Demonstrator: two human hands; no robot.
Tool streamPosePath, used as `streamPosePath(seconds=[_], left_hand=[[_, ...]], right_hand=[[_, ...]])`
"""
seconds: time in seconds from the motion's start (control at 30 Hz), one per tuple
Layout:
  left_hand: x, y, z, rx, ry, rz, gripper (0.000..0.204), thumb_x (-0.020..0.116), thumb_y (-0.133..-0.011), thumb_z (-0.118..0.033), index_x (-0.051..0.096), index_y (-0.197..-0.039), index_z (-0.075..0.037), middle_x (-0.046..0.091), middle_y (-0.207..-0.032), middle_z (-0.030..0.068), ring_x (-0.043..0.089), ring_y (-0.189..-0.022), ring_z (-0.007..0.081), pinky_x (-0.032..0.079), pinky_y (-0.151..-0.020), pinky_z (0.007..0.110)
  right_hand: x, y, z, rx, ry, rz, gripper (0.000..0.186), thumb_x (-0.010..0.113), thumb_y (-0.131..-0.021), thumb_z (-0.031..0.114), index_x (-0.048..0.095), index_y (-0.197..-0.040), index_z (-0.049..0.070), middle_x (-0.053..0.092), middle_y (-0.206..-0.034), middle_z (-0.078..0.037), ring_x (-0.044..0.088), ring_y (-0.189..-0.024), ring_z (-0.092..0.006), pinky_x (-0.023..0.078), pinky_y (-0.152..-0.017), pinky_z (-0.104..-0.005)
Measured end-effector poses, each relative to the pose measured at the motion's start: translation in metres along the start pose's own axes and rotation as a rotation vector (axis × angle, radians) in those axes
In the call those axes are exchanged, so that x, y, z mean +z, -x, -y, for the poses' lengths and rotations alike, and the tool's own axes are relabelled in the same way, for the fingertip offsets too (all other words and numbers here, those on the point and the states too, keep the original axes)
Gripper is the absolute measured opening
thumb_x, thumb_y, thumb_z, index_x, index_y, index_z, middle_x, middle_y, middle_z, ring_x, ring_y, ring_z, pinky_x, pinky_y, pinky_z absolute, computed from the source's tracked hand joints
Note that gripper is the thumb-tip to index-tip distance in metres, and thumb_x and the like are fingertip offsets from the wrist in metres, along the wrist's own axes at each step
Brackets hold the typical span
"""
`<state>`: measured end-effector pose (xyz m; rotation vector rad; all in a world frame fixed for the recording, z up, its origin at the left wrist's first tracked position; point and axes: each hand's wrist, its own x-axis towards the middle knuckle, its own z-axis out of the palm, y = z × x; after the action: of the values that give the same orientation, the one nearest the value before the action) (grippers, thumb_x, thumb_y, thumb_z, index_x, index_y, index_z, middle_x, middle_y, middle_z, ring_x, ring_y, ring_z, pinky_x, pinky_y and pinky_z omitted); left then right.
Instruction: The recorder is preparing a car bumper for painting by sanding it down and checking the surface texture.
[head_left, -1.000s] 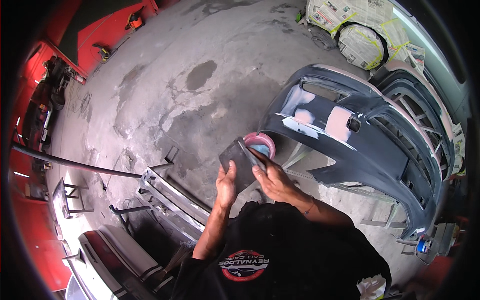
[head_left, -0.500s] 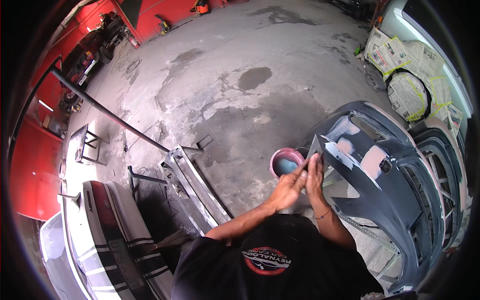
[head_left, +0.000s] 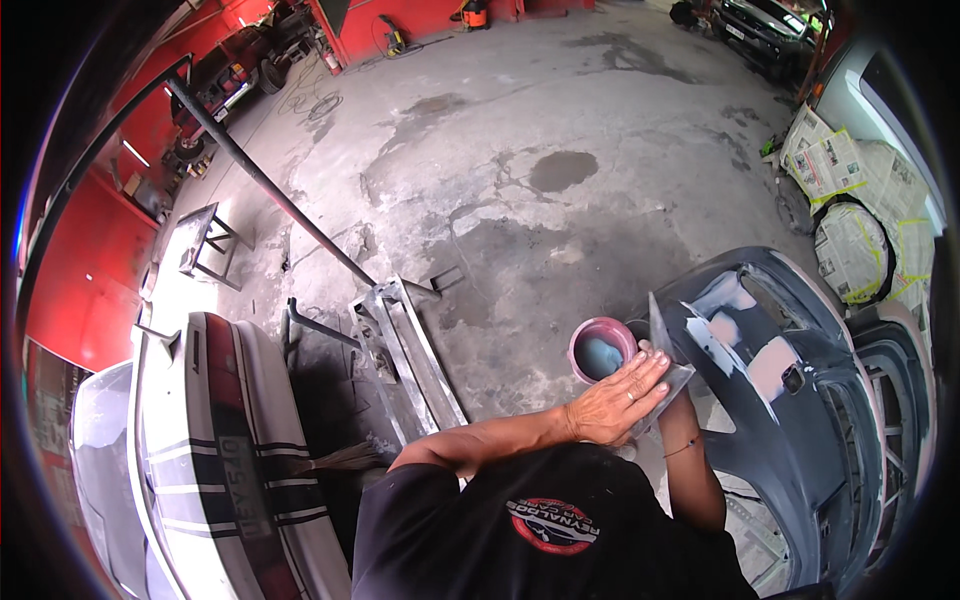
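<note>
A thin grey sheet [head_left: 678, 379], which looks like folded sandpaper, is pressed between my two hands above the floor. My left hand [head_left: 615, 402], with a ring on one finger, lies across it, fingers straight and together. Behind the sheet is my right hand [head_left: 679, 412], its fingers mostly hidden and a thin bracelet at the wrist. One pointed end of the sheet sticks up beyond my fingers. Just past my left hand stands a pink bucket [head_left: 580, 345] holding bluish liquid. To the right is a dark grey car bumper [head_left: 815, 440] with pale pink and white patches.
A metal frame [head_left: 430, 350] with a long bar stands left of centre. Nearer on the left is a white car bumper with dark stripes [head_left: 180, 450]. A wheel covered in newspaper [head_left: 852, 252] is at far right. Wet patches [head_left: 563, 172] mark the concrete floor.
My left hand has turned from edge-on to lying flat over the sheet, now covering most of my right hand. The sheet has tilted, showing more of its face. The view has shifted left.
</note>
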<state>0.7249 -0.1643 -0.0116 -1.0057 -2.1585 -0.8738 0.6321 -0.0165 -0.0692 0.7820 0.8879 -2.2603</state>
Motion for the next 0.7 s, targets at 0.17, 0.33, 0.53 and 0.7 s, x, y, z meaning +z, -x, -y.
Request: streamPosePath(seconds=[0.17,0.33,0.53,0.7], left_hand=[[-0.022,0.021,0.079,-1.024,0.051,-0.122,0.053,0.038,-0.096,-0.024,0.033,-0.138,0.008,0.036,-0.140,0.0326,0.036,-0.129,0.0481,0.027,-0.112,0.047],[-0.079,0.063,0.121,-1.394,0.815,-0.713,0.028,0.053,-0.098,-0.030,0.065,-0.100,-0.005,0.068,-0.090,0.0029,0.064,-0.077,0.0135,0.052,-0.071,0.028],[-0.044,0.093,0.101,-1.302,2.024,-0.837,0.028,0.055,-0.094,-0.027,0.055,-0.110,-0.004,0.045,-0.065,-0.0016,0.038,-0.044,0.0061,0.029,-0.037,0.020],[-0.044,0.002,0.028,-1.877,1.375,-0.855,0.038,0.048,-0.097,-0.029,0.052,-0.122,0.000,0.047,-0.067,0.0017,0.043,-0.046,0.0077,0.038,-0.041,0.022]], right_hand=[[-0.007,0.061,0.015,-0.306,1.120,0.961,0.058,0.060,-0.093,0.030,0.040,-0.140,0.002,0.045,-0.138,-0.011,0.059,-0.091,-0.0104,0.047,-0.075,-0.0238],[0.005,0.099,0.057,-0.579,0.802,0.312,0.041,0.067,-0.087,0.012,0.053,-0.123,-0.001,0.064,-0.105,-0.005,0.060,-0.084,-0.0072,0.048,-0.075,-0.0228],[0.028,0.099,0.009,-1.632,1.352,0.249,0.024,0.066,-0.075,0.003,0.058,-0.096,0.002,0.059,-0.108,-0.014,0.059,-0.096,-0.0310,0.050,-0.080,-0.0390],[0.058,0.108,-0.036,-1.915,1.508,0.993,0.039,0.060,-0.081,0.013,0.060,-0.120,0.019,0.055,-0.114,-0.008,0.057,-0.095,-0.0259,0.050,-0.082,-0.0409]])
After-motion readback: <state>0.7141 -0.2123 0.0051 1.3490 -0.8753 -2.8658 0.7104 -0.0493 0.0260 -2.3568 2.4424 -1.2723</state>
